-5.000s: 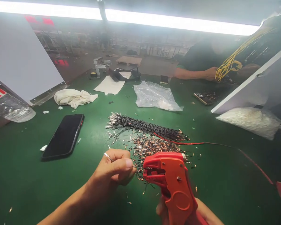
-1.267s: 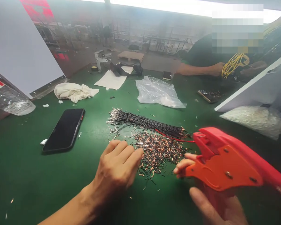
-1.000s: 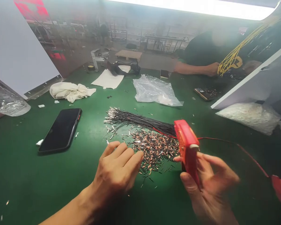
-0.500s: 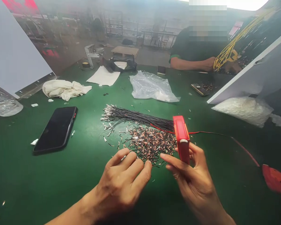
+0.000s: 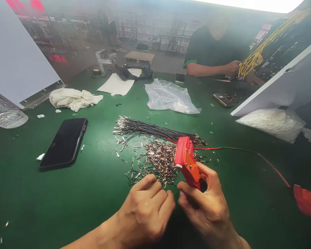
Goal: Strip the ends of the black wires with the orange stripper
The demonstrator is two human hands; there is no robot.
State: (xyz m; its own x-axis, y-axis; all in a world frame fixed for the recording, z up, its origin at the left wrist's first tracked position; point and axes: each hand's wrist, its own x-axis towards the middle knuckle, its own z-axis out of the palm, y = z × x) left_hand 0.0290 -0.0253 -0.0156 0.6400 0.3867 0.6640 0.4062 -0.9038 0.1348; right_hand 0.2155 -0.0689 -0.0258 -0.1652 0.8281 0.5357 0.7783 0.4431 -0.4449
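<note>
My right hand [image 5: 208, 204] grips a red-orange hand tool [image 5: 187, 162], its nose pointing up and away from me. My left hand [image 5: 146, 212] lies with curled fingers at the near edge of a heap of small copper and black wire offcuts [image 5: 155, 159]; what its fingertips pinch, if anything, is hidden. Its fingertips meet the right hand's thumb and forefinger. Behind the heap lies a bundle of thin black wires [image 5: 155, 130] with metal terminals at the left end. A red wire [image 5: 238, 150] runs from the bundle to the right.
On the green table [image 5: 28, 197]: a black phone [image 5: 63, 143] at left, a white cloth [image 5: 72, 98], white paper [image 5: 115, 84], a clear plastic bag [image 5: 168, 98], a white bag [image 5: 272, 122]. A person across the table handles yellow wires [image 5: 251, 60]. White boards stand at both sides.
The right hand turned the tool from lying sideways to nose-up and brought it left and closer. The left hand slid nearer to me along the heap, fingers curling, until both hands meet.
</note>
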